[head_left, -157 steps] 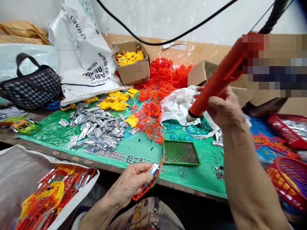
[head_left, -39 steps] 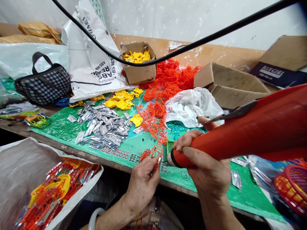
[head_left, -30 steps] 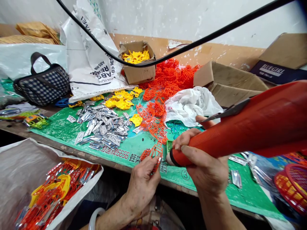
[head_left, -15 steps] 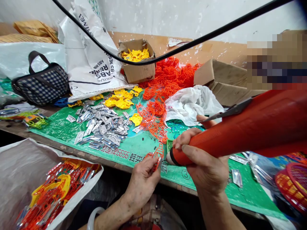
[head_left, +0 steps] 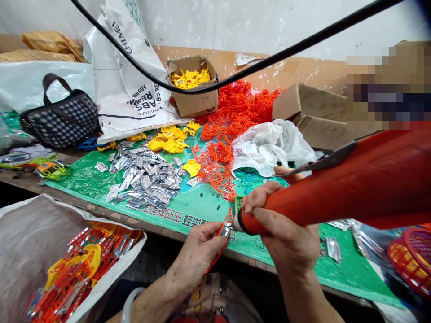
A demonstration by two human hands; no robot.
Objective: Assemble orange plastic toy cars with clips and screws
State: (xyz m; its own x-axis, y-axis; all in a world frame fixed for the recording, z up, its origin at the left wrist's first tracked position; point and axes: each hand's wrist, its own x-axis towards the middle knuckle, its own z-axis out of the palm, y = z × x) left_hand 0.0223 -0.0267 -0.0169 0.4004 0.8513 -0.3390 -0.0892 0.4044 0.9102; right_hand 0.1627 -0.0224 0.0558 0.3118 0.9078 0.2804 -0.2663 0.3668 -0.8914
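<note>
Tool point(head_left: 319, 193) and part point(head_left: 227, 229) stood nose to face just below the centre of the frame, over the near edge of the worktop point(head_left: 84, 179). The part, orange with a silvery face, was pinched in the left hand point(head_left: 193, 253), its long side slanting toward the lower left. The tip point(head_left: 238, 223) met it from the right, or stood just beside it; its very end did not show.

Doing this step well seemed to call for a firm pinch clear of the tip, the tool square to the silvery face, and a light, even push; a skewed tip could have slipped or twisted so thin a part.

The left forearm point(head_left: 158, 289) slanted up from the bottom of the frame, the wrist about straight, thumb and forefinger narrow on the part. The right hand point(head_left: 291, 237) had its fingers wrapped round the tool's front end, one of them raised beside the dark lever point(head_left: 333, 157); whether it squeezed could not be told. Below it, the right forearm point(head_left: 310, 296) stood steep, while the tool rose gently toward the right edge.
</note>
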